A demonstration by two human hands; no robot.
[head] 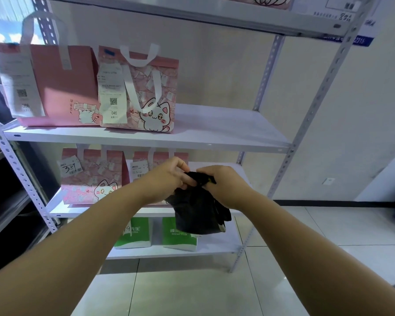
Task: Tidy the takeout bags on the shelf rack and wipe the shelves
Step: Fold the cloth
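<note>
A black cloth [198, 210] hangs in front of the white shelf rack [146, 139]; my left hand [167, 179] and my right hand [224, 185] both pinch its top edge. On the middle shelf stand two pink takeout bags: a plain one [64, 87] at the left and a cat-print one [151, 96] beside it, each with a paper receipt. The shelf below holds two more cat-print bags [91, 176], the right one [146, 165] partly hidden by my hands. Two green-and-white bags [132, 233] stand on the bottom shelf.
The right half of the middle shelf [226, 126] is bare. The top shelf [214, 12] carries another pink bag and a labelled sheet. A beige wall is behind the rack, pale floor tiles [306, 236] to the right, and a darker rack [5, 201] at the left.
</note>
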